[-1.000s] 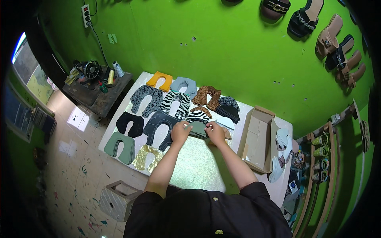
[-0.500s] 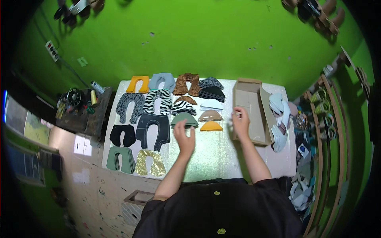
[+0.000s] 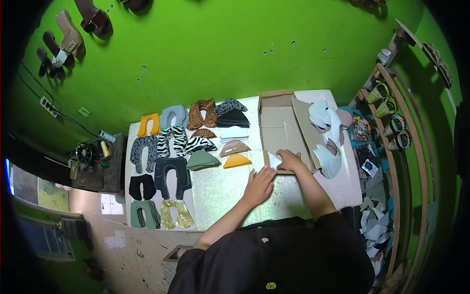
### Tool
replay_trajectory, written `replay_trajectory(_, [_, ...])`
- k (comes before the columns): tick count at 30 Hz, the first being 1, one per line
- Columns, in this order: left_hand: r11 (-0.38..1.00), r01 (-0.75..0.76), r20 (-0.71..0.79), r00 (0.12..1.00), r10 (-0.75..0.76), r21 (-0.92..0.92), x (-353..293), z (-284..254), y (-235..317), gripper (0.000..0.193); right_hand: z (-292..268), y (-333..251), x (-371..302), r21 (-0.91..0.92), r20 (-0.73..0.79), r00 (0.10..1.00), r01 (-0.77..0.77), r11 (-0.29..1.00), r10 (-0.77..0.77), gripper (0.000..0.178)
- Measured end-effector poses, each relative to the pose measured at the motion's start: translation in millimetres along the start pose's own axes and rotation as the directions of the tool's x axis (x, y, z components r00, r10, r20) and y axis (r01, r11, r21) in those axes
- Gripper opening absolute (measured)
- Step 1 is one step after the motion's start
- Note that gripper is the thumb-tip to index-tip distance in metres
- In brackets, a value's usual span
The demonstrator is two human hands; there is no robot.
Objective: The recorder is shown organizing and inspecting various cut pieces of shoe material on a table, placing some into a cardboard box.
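Note:
A shallow cardboard box (image 3: 262,131) lies open toward the right side of the table. At its near-left corner, my right hand (image 3: 291,161) has its fingers curled over the edge, beside a small white patch (image 3: 275,159) that I cannot identify. My left hand (image 3: 259,186) reaches to the same corner with fingers stretched out, their tips close to the right hand. Left of the box lie half-moon stacks: yellow (image 3: 238,161), tan (image 3: 235,148), white (image 3: 234,134), black (image 3: 232,118) and green (image 3: 203,160).
U-shaped pieces in several colours and prints, such as dark grey (image 3: 164,178) and gold (image 3: 177,215), cover the table's left side. Pale pieces (image 3: 327,159) lie right of the box. A wooden rack (image 3: 391,132) with sandals stands at right; a small workbench (image 3: 98,166) at left.
My view has shifted, so the table sits further left. Both hands have come together at the box's near-left corner; the left moved over from beside the green half-moon stack.

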State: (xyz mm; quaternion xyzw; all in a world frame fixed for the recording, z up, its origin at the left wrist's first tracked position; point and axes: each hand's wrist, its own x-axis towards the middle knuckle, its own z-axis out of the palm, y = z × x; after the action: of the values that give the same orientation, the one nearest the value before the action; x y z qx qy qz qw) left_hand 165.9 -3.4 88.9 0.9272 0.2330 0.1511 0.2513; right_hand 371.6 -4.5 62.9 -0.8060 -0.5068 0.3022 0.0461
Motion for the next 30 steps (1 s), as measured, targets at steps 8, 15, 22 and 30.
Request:
replay_trajectory(8, [0.999, 0.041, 0.024, 0.999, -0.041, -0.026, 1, 0, -2, 0.049, 7, -2, 19, -0.106, 0.262, 0.960, 0.132, 0.986, -0.100, 0.040])
replay_trajectory(15, [0.986, 0.082, -0.021, 0.996, -0.086, -0.142, 2, 1, 0, 0.045, -13, 12, -1, 0.671, -0.234, 0.968, 0.226, 0.706, -0.088, 0.037])
replay_trajectory(22, [0.833, 0.105, -0.267, 0.919, -0.290, -0.544, 17, -22, 17, 0.049, -51, 1, -64, 0.953, -0.046, 0.947, -0.053, -0.297, -0.318, 0.050])
replay_trajectory(30, [0.602, 0.226, -0.014, 0.930, -0.368, -0.766, 19, -60, 14, 0.032, -16, -27, -93, 0.803, 0.121, 0.651, -0.508, -0.311, -0.749, 0.053])
